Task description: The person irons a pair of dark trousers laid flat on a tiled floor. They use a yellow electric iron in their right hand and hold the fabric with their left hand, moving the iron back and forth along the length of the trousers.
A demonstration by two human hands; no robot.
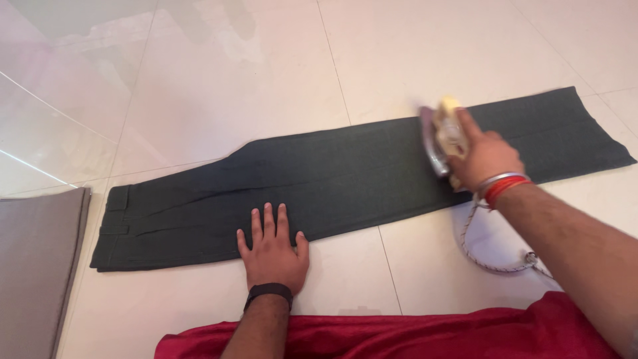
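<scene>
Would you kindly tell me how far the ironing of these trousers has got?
The dark trousers already lie folded flat on the floor. In hand: the right hand holds the iron on the lower leg; the left hand presses the thigh. Creases near the waistband remain.

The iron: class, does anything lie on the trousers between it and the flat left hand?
Nothing visible does. The iron, gripped by the right hand, sits on the dark trousers; only bare cloth runs from it to the left hand pressing the near edge.
</scene>
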